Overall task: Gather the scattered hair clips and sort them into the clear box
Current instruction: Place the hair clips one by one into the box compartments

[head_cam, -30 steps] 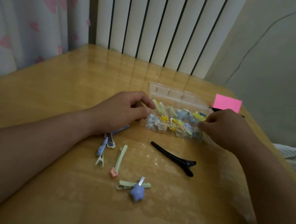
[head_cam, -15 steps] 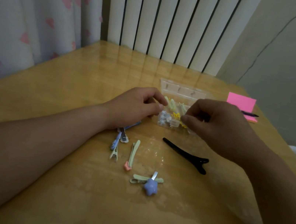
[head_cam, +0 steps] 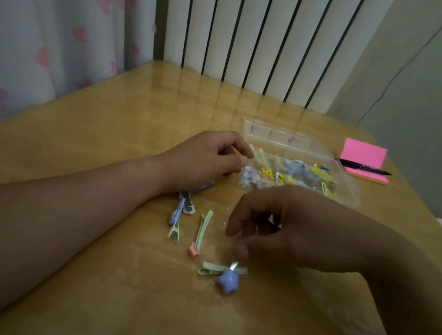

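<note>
Head: star clip (head_cam: 228,283) just beside right hand (head_cam: 291,230)

The box (head_cam: 299,139) sits toward the table's (head_cam: 135,113) far right, with clips (head_cam: 291,172) heaped in it. Right of it lies a notepad (head_cam: 363,158), a pen (head_cam: 364,169) across it. Loose clips (head_cam: 201,230) lie before the box, between the left hand (head_cam: 203,159) and the right hand (head_cam: 291,230); a radiator (head_cam: 264,29) stands behind the table

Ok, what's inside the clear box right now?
A jumble of small clips, yellow, blue and pale green. The right hand covers the near edge of the box, so anything there is hidden.
</note>
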`<state>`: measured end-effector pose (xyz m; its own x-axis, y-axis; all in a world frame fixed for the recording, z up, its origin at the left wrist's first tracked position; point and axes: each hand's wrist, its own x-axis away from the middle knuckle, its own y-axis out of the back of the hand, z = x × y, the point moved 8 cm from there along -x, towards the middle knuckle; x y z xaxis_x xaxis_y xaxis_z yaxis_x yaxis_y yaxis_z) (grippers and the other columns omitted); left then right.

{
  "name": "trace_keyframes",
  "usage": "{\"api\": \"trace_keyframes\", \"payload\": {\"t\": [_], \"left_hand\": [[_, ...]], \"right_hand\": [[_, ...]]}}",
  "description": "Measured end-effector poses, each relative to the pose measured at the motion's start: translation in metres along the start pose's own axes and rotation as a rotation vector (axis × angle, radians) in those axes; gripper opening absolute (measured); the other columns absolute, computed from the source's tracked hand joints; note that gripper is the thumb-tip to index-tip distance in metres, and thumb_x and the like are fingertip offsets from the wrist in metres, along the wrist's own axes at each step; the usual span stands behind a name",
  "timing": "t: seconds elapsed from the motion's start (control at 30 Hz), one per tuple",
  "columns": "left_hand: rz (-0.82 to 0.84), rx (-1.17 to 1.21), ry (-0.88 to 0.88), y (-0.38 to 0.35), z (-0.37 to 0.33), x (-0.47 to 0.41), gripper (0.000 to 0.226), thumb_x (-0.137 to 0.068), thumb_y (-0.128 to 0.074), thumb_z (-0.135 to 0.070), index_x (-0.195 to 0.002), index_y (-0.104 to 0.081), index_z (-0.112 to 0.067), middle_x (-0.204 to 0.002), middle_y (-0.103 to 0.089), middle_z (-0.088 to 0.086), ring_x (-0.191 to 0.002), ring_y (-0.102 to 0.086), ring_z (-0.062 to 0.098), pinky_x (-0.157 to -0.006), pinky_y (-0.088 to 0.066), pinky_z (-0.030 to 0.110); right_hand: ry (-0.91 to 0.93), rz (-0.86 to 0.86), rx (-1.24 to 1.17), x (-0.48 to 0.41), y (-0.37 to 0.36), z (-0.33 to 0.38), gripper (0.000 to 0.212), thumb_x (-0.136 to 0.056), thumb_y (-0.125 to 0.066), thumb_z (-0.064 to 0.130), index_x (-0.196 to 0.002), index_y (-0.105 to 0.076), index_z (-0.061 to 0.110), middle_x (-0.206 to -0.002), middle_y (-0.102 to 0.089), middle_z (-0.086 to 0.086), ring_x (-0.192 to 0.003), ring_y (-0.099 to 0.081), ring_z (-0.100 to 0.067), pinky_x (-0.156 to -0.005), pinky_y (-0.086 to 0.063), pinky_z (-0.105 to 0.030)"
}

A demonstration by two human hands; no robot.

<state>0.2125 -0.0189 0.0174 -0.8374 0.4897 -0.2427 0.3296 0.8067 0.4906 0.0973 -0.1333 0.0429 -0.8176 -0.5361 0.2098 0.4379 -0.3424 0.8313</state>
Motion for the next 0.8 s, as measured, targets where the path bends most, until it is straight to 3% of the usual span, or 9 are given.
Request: {"api": "trace_keyframes", "payload": {"t": [0.13, 0.37, 0.53, 0.8], "left_hand": [[0.000, -0.002, -0.007, 0.000, 0.002, -0.002, 0.015, -0.104, -0.066, -0.025, -0.117, -0.075, -0.024, -0.092, -0.071, 0.007, -0.085, -0.066, 0.008, -0.086, -0.054, 0.032], [-0.004, -0.002, -0.007, 0.000, 0.003, -0.003, 0.015, -0.104, -0.067, -0.026, -0.117, -0.075, -0.027, -0.100, -0.073, 0.014, -0.098, -0.070, 0.026, -0.091, -0.055, 0.038], [-0.004, 0.008, -0.010, 0.000, 0.003, -0.002, 0.015, -0.104, -0.067, -0.026, -0.116, -0.075, -0.027, -0.100, -0.073, 0.014, -0.099, -0.069, 0.028, -0.094, -0.055, 0.043], [-0.012, 0.003, -0.011, 0.000, 0.003, -0.001, 0.014, -0.104, -0.067, -0.026, -0.115, -0.075, -0.028, -0.098, -0.073, 0.012, -0.099, -0.070, 0.029, -0.096, -0.054, 0.047]], "right_hand": [[-0.026, 0.145, 0.027, 0.003, -0.014, 0.006, 0.038, -0.077, -0.087, 0.054, -0.109, -0.071, 0.042, -0.099, -0.069, 0.012, -0.086, -0.065, -0.005, -0.075, -0.056, -0.029], [-0.025, 0.116, 0.045, 0.003, -0.013, 0.010, 0.025, -0.085, -0.083, 0.050, -0.097, -0.070, 0.032, -0.089, -0.070, 0.008, -0.078, -0.065, -0.009, -0.063, -0.048, -0.023], [-0.016, 0.020, 0.088, 0.000, -0.009, 0.005, 0.023, -0.088, -0.079, 0.052, -0.095, -0.068, 0.033, -0.086, -0.067, 0.008, -0.076, -0.062, -0.009, -0.069, -0.053, -0.036], [-0.030, 0.033, 0.062, -0.002, -0.008, 0.000, 0.023, -0.086, -0.081, 0.052, -0.098, -0.069, 0.036, -0.089, -0.068, 0.013, -0.077, -0.062, -0.003, -0.065, -0.047, -0.020]]}}
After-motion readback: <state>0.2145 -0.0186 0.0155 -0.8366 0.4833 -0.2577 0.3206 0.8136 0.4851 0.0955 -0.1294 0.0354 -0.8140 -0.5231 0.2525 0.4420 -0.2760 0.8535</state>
